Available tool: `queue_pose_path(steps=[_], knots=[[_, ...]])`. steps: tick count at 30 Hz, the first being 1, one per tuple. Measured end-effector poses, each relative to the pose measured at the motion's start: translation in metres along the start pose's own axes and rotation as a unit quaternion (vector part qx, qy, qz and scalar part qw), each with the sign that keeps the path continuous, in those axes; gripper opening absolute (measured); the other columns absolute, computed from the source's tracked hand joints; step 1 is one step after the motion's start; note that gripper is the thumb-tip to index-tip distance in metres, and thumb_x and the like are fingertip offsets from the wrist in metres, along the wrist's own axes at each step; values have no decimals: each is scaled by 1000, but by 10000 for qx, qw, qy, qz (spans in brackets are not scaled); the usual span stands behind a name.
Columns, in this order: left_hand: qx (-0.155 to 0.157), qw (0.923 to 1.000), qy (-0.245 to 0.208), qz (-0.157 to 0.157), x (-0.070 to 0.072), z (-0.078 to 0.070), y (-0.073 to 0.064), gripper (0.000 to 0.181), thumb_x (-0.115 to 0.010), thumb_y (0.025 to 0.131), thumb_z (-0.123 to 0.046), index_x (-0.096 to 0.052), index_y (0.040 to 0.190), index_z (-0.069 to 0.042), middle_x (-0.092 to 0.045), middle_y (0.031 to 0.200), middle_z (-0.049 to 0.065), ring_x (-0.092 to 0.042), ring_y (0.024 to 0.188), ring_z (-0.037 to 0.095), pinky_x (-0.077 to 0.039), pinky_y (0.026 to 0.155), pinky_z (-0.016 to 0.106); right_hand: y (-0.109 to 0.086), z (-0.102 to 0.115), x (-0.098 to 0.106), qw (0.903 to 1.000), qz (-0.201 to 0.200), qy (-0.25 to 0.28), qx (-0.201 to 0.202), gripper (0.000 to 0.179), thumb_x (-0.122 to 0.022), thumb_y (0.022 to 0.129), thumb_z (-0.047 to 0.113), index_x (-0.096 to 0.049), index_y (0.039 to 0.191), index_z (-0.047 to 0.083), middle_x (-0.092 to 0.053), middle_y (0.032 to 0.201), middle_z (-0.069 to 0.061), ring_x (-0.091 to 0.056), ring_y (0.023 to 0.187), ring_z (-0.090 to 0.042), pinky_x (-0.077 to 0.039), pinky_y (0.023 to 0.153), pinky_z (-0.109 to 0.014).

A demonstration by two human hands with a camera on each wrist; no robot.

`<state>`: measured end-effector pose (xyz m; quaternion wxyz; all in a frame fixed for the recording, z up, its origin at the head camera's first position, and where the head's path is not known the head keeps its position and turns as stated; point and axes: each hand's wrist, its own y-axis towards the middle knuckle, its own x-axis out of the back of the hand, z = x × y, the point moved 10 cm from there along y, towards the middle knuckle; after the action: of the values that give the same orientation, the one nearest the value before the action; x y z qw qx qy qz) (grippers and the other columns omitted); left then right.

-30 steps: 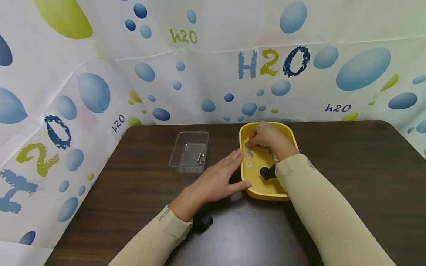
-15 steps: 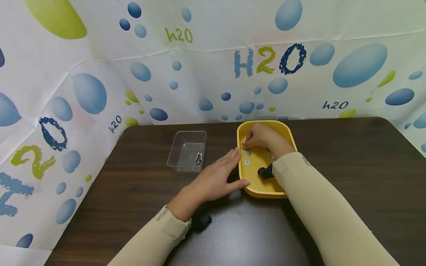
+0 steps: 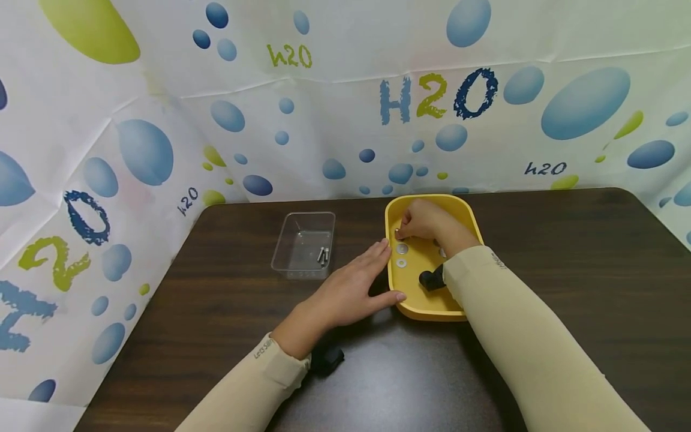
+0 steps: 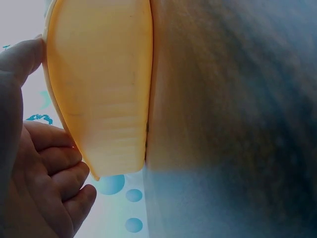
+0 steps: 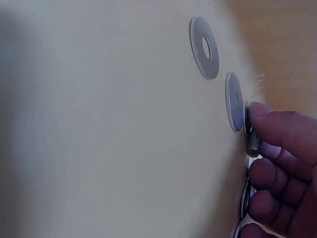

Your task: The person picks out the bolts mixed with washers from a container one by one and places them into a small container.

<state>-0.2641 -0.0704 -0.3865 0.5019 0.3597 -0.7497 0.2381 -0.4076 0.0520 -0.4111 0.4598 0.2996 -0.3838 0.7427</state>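
In the head view my right hand reaches into the yellow tray, near its left wall. Its thumb and fingers pinch a small metal bolt, whose threaded end shows in the right wrist view. The thumb tip is close against the edge of a washer. Two flat washers, a larger one and a smaller one, lie on the tray floor beside the hand. My left hand rests on the tray's left rim, thumb and fingers spread, holding nothing else.
Left of the yellow tray stands a clear plastic box with a few metal bolts in it. More washers are partly hidden under my right wrist. A printed white sheet hangs behind the dark wooden table.
The head view has shifted slightly. My right fingers have moved a little nearer the tray's left wall and now cover a washer that showed before. My left hand stays on the rim.
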Motion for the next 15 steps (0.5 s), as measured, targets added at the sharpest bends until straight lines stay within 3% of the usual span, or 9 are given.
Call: queue_pose_path(steps=[15], knots=[[53,10000,-21,18,-1,0,0,90,-44,92,-71,-14,159,-17,-7,166,-5,-11,152,10,-25,121,40,2,-4,-2,9999,62,64,-106,24,-73,86,28,-66,76,8,-55,64,-2,-53,58,-19,-47,50,-29]])
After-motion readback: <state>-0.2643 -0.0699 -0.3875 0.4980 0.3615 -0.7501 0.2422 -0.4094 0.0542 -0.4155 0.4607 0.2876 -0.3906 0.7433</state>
